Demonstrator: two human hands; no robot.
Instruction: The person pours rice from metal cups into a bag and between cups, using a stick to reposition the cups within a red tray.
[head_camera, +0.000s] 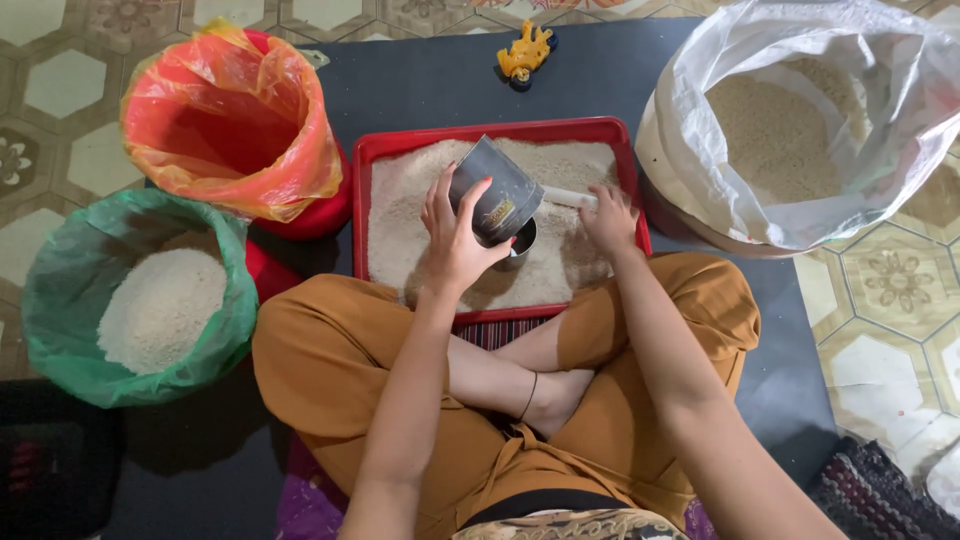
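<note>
A red rectangular tray (497, 131) full of rice lies on a dark mat in front of my crossed legs. My left hand (455, 238) grips a dark metal can (493, 188), tilted mouth-down over a smaller metal cup (524, 240) that stands in the rice. My right hand (609, 218) rests on the rice at the tray's right side and holds a white handle-like piece (568, 197) that reaches toward the cans.
A green-lined basin of rice (160, 305) sits at left, and an orange-lined red bucket (235, 120) behind it. A large white sack of grain (800, 120) stands at right. A small yellow toy (525, 55) lies beyond the tray. Patterned floor tiles surround the mat.
</note>
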